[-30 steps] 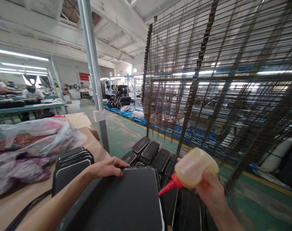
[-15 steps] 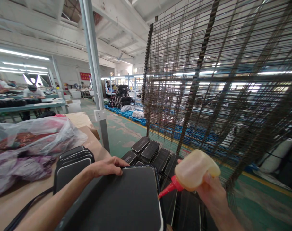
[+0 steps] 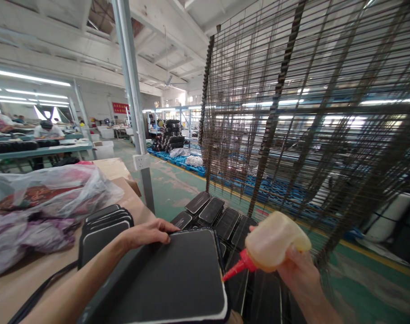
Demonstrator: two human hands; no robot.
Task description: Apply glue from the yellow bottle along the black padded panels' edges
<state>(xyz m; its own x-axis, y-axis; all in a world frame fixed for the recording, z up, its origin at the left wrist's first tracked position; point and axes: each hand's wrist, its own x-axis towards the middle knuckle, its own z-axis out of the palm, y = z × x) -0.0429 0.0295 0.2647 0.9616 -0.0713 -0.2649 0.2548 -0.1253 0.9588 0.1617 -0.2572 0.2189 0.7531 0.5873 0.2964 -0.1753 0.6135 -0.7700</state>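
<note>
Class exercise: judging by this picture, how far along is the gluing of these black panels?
Done, it seems: several black panels lie spread out below the wire rack. In hand: the left hand steadies one panel while the right hand holds the glue bottle, red nozzle at its right edge. Left, probably: the stack on the table.

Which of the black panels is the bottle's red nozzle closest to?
The large panel under the left hand; the nozzle of the bottle is at its right edge. The stacked panels lie apart.

panel (image 3: 178, 274) front centre; bottle (image 3: 274, 240) right of it | stack (image 3: 105, 229) left; rack (image 3: 309, 112) behind
</note>
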